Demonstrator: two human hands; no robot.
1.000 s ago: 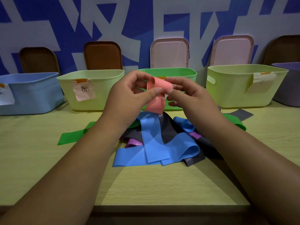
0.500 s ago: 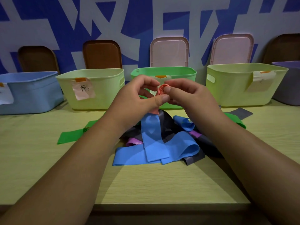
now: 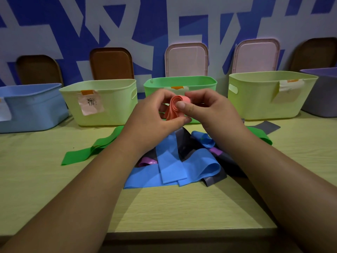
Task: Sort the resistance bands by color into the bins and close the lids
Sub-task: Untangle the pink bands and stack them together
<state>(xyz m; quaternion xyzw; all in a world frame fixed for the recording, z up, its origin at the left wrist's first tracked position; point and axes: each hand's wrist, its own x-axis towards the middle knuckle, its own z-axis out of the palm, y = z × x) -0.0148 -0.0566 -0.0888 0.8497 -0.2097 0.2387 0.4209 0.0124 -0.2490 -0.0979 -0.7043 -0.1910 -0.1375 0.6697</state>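
Hands meet above a pale wooden table (image 3: 164,212): the left hand (image 3: 155,115) and right hand (image 3: 206,110) both pinch a rolled-up salmon-pink rubber resistance band (image 3: 175,106) between thumbs and curled fingers, in front of an open green plastic bin (image 3: 180,82). Beneath them lies a loose pile of blue, grey, purple and green bands (image 3: 169,167). To the left, a pale green plastic bin (image 3: 113,114) carries a taped pink paper label (image 3: 91,104) with black handwriting, too small to read.
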